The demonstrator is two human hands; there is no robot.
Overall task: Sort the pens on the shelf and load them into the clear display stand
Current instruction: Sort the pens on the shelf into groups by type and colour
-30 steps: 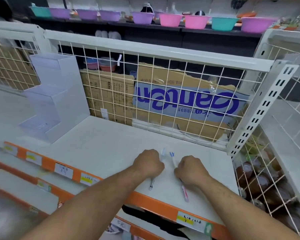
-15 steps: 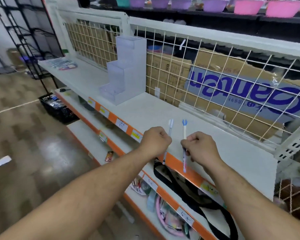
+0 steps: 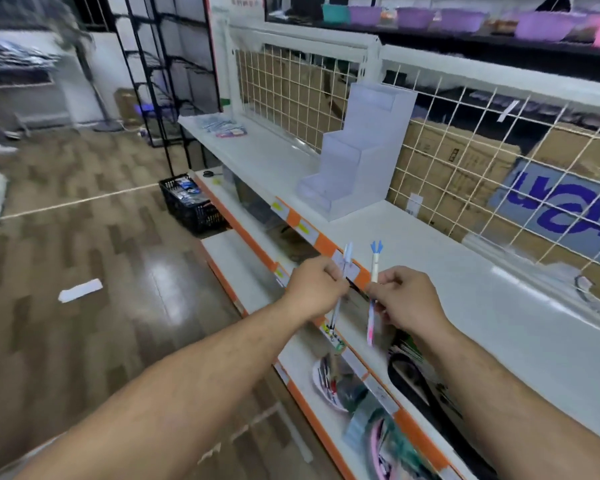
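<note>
Standing at a white shelf (image 3: 465,306), a person's left hand (image 3: 314,289) pinches a pale pen (image 3: 342,282); their right hand (image 3: 406,299) pinches a blue-topped pen (image 3: 374,271). Loose pinches could drop either before reaching the clear display stand (image 3: 357,150) beyond.

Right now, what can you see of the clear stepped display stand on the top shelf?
The clear stepped plastic display stand looks like frosted acrylic, with three tiers rising toward the back. It stands upright on the white shelf, its tall back by the cream wire mesh panel; contact there is unclear. It looks empty, and nothing else touches it.
</note>
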